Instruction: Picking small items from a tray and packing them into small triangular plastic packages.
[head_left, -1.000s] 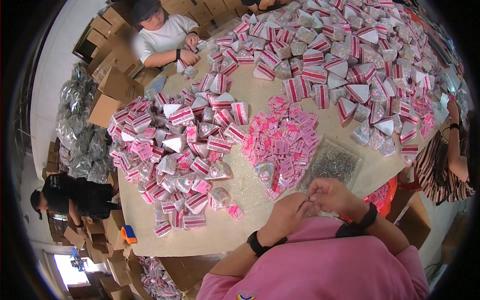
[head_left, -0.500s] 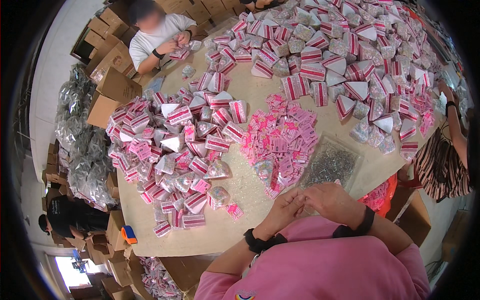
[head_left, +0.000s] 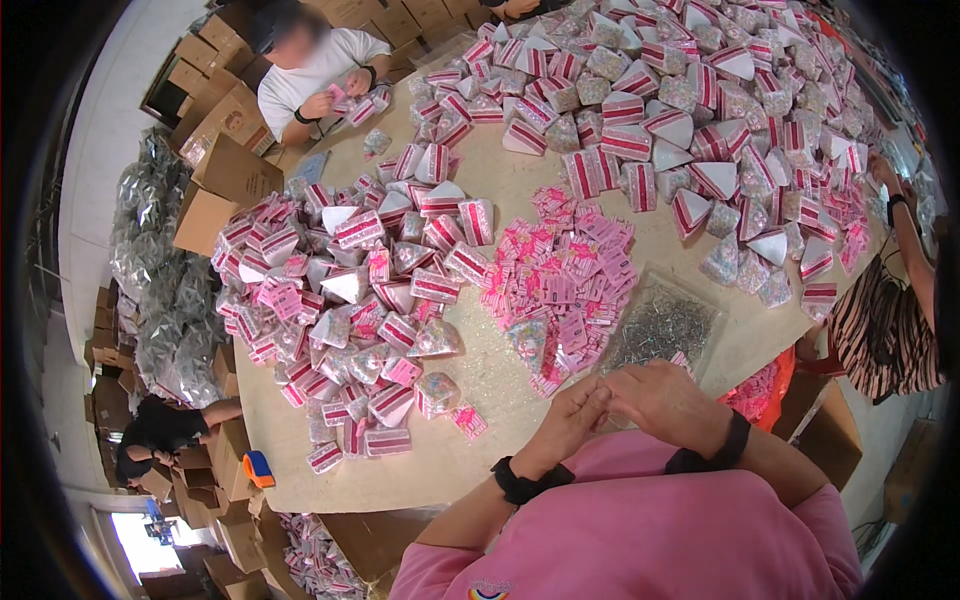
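Note:
My left hand [head_left: 572, 422] and my right hand [head_left: 668, 405] meet above the near table edge, fingertips pinched together. What they pinch is hidden by the fingers. The corner of a pink card [head_left: 680, 358] shows just beyond my right knuckles; I cannot tell whether it is held or lying there. Past my hands sits a clear shallow tray [head_left: 712, 345] filled with small metal pieces. Left of the tray spreads a heap of pink printed cards [head_left: 570, 280], with a sprinkle-patterned wedge [head_left: 527, 342] lying on its near side.
Cake-slice-shaped packages lie in a left pile [head_left: 360, 232] and a larger far-right pile [head_left: 690, 120]. An orange-and-blue tape dispenser [head_left: 258, 469] stands at the left table edge. Co-workers are across the table and at right; cardboard boxes [head_left: 232, 190] and silvery bags [head_left: 165, 270] flank the left.
My hands have shifted only slightly, still pinched together. The co-worker across the table has moved their hands apart, one now with a pink card. A person at lower left has bent over boxes.

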